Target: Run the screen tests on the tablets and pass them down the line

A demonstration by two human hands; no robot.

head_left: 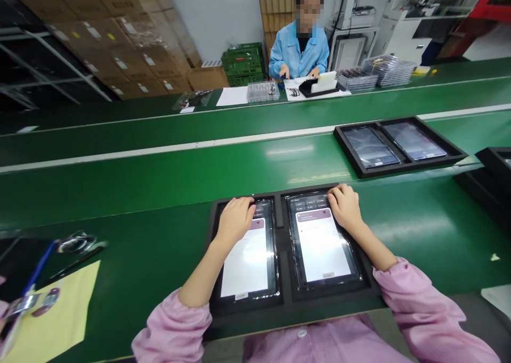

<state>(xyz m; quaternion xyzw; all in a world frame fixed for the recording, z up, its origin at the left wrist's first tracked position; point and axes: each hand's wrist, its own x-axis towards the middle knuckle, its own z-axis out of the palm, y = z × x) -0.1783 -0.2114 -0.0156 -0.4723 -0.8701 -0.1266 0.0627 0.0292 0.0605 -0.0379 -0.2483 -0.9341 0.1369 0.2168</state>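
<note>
Two lit tablets lie side by side in a black foam tray in front of me. My left hand rests over the upper left of the left tablet, its fingers reaching to the top edge and its thumb apart. At the upper right corner of the right tablet, my right hand touches the edge with fingers loosely bent and not wrapped round anything. Both screens show a dark panel above a white page. The fingertips of my left hand are partly hidden.
A second black tray with two dark tablets lies farther right, and more black trays stand at the right edge. Yellow paper and a pen lie at left. Across the bench, a person in blue works beside stacked clear trays.
</note>
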